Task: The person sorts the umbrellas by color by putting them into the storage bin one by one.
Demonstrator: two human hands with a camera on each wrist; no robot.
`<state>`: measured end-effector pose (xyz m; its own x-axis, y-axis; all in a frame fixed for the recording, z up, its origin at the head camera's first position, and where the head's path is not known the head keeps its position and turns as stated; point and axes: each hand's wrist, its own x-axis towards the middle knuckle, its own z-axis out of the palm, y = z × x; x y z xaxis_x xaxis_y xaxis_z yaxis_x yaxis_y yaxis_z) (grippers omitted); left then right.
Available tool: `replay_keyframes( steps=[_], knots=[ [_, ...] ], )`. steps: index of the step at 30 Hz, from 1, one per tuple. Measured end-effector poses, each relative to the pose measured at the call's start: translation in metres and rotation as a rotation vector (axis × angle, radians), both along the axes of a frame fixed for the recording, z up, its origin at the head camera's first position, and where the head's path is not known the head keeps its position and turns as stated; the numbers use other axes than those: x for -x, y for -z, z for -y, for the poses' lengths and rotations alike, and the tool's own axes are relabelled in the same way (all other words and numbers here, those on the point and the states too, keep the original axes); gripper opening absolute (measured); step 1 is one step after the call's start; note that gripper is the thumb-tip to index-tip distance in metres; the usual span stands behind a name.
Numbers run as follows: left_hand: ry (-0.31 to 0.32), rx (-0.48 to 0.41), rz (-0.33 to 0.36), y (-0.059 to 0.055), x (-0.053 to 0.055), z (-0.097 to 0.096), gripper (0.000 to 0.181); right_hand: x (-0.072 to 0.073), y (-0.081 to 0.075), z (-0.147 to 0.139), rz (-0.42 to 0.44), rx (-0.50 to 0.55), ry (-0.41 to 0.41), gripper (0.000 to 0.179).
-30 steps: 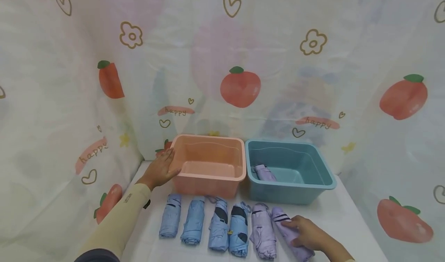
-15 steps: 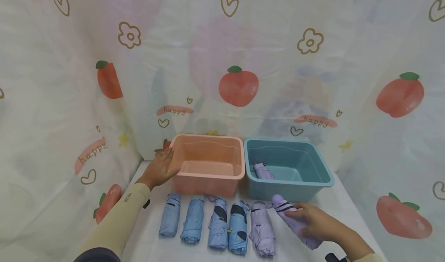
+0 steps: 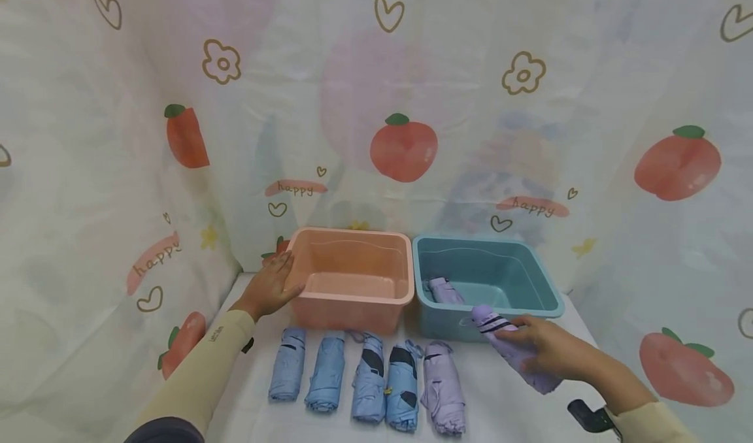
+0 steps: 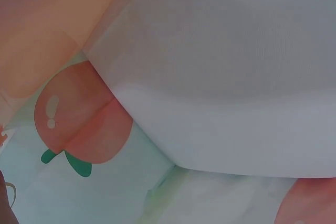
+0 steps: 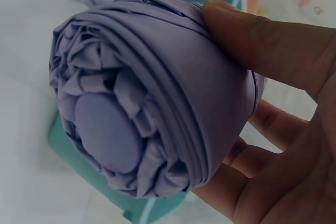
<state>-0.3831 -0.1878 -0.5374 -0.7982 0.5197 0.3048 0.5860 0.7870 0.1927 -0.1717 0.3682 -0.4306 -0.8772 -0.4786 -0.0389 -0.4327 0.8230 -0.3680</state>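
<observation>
A purple folded umbrella [image 3: 518, 351] with dark stripes is gripped in my right hand [image 3: 553, 348], raised off the table in front of the teal bin. In the right wrist view the umbrella's rolled end [image 5: 126, 108] faces the camera, with thumb and fingers round its sides. My left hand [image 3: 272, 287] rests with extended fingers against the left side of the orange-pink bin [image 3: 353, 311]. Another purple umbrella [image 3: 445, 291] lies inside the teal bin [image 3: 482, 322]. The left wrist view shows mostly white tabletop and curtain.
A row of folded umbrellas lies on the white table [image 3: 335, 428]: several blue ones, including one [image 3: 325, 371] second from left, and a light purple one [image 3: 444, 391] at the right end. Behind the bins hangs a patterned curtain [image 3: 353, 103].
My right hand has lifted the purple umbrella off the table from the right end of the row, moving it up and right towards the teal bin's front. My left hand has stayed put.
</observation>
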Motion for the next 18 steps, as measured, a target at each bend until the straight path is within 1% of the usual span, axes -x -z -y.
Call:
replay_keyframes(
  steps=[7,10,13,18],
  knots=[
    [0.001,0.008,-0.009,0.003,0.003,0.001,0.086,0.023,-0.022,-0.011,0.03,0.01,0.083,0.057],
    [0.0,0.014,-0.005,0.004,0.004,0.001,0.086,0.035,-0.03,-0.014,0.031,0.012,0.101,0.056],
    [0.005,0.002,-0.006,0.004,0.004,0.002,0.086,0.048,-0.037,-0.016,0.017,0.004,0.1,0.056],
    [-0.001,0.006,-0.011,0.005,0.004,0.002,0.086,0.072,-0.044,-0.018,0.014,-0.015,0.109,0.057]
  ],
)
